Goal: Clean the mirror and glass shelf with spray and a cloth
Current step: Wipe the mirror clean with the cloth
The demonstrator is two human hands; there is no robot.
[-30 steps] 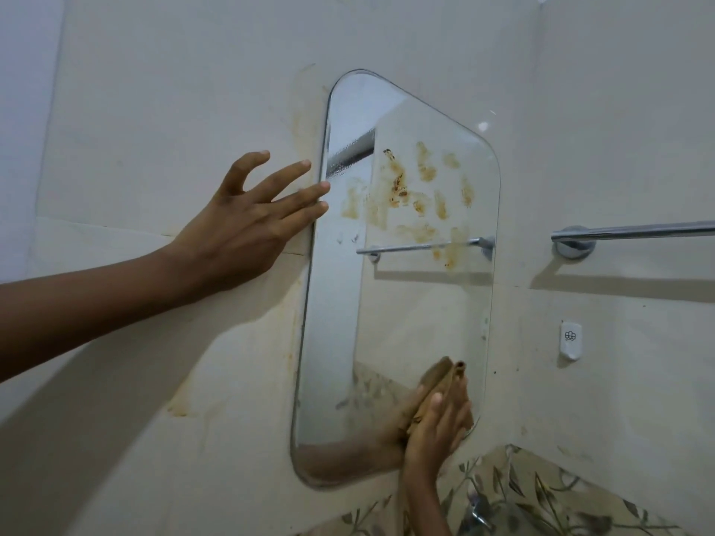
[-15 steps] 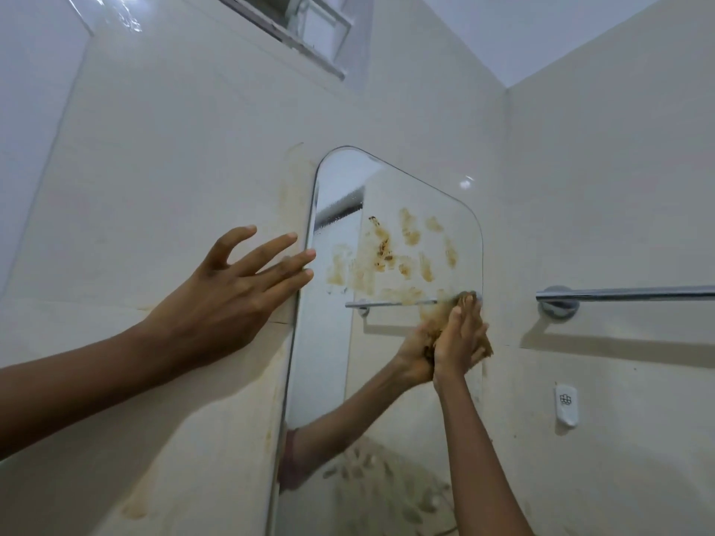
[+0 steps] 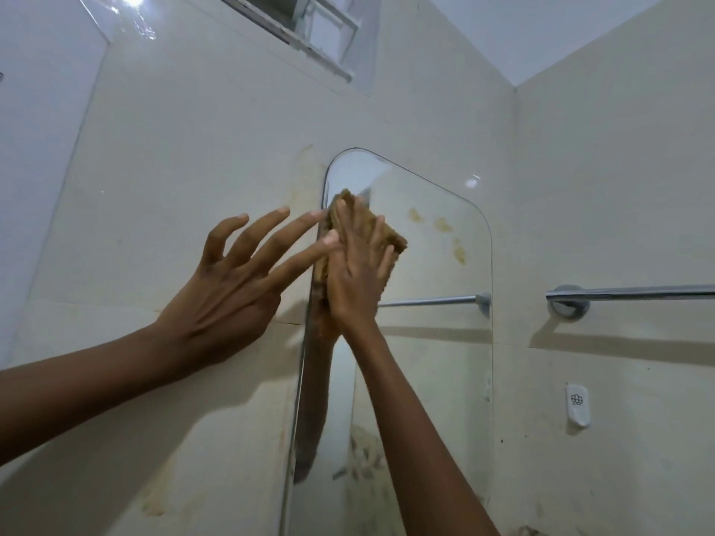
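Flat-fingered, the right hand (image 3: pixel 358 272) pressed the cloth (image 3: pixel 392 237) at the mirror's (image 3: pixel 425 361) upper left edge, left hand (image 3: pixel 228 288) splayed open beside; upper-right stains (image 3: pixel 445 226) awaited wiping (shelf unseen).

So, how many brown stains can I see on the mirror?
3 stains, all right of the cloth on the mirror: one highest, one beside it, one lower. The cloth may hide more.

Glossy rounded glass mirror (image 3: pixel 425 361), brown smears dulling it up at one o'clock; coarse tan cloth (image 3: pixel 392 239) looks nubbly; polished chrome towel rail (image 3: pixel 638 292) gleams; cream wall tiles (image 3: pixel 193 168) shine smooth.
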